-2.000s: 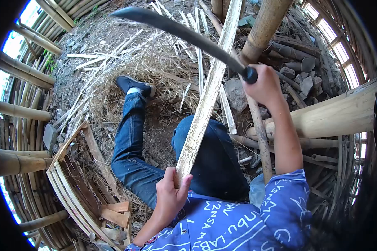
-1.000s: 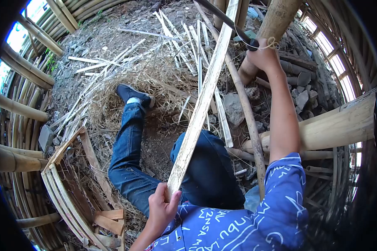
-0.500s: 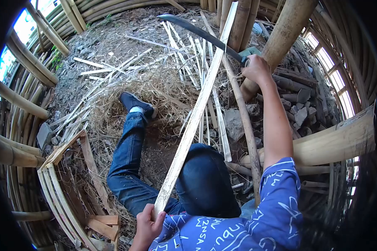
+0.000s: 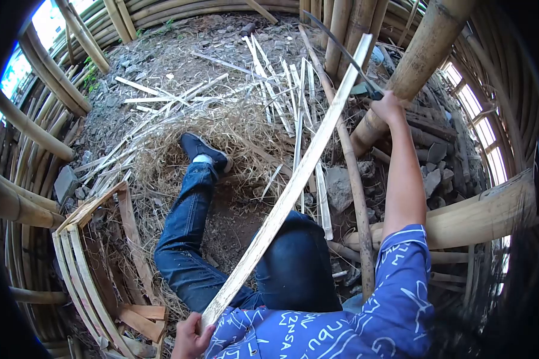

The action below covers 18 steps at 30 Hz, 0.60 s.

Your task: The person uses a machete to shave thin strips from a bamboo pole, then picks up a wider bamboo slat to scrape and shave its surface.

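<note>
A long pale bamboo strip (image 4: 293,176) slants across my raised knee, from my lap up to the far right. My left hand (image 4: 191,336) is closed round its lower end, thumb on top. In my right hand (image 4: 389,107), arm stretched out, is the handle of a machete (image 4: 339,43). Its dark curved blade points up and left and crosses the strip close to the far end. Behind the blade stands a thick bamboo post (image 4: 422,57).
Several split strips (image 4: 269,84) and curly shavings (image 4: 239,128) cover the ground ahead. A wooden crate (image 4: 81,263) lies at the left. A thin pole (image 4: 352,167), a grey rock (image 4: 338,188) and a thick bamboo (image 4: 479,215) are on the right. Bamboo walls surround me.
The machete has moved right and up along the strip to near its far end, its blade now steeper. My left hand and the strip's lower end have shifted left and down.
</note>
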### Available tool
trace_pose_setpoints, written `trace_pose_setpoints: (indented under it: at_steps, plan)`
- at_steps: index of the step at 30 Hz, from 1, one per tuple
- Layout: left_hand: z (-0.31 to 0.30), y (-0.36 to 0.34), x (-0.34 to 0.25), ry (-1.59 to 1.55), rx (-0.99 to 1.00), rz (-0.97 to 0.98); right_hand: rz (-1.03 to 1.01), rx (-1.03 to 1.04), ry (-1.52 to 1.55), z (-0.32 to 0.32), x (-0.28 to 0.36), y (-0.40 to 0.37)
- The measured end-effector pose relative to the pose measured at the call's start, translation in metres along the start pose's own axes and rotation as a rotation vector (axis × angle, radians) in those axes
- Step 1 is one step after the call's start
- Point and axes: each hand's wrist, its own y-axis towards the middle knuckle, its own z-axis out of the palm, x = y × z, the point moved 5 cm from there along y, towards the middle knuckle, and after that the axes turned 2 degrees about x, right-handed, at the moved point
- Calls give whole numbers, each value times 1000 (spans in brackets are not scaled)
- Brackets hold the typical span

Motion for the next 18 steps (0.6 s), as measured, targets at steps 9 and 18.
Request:
trace_pose_setpoints:
  at_steps: [9, 18]
  plan:
    - [-17, -37, 68, -129, 174, -158, 14, 55, -84, 11, 13, -12]
    - [-34, -96, 114, -25, 81, 199, 20, 225, -51, 48, 35, -14]
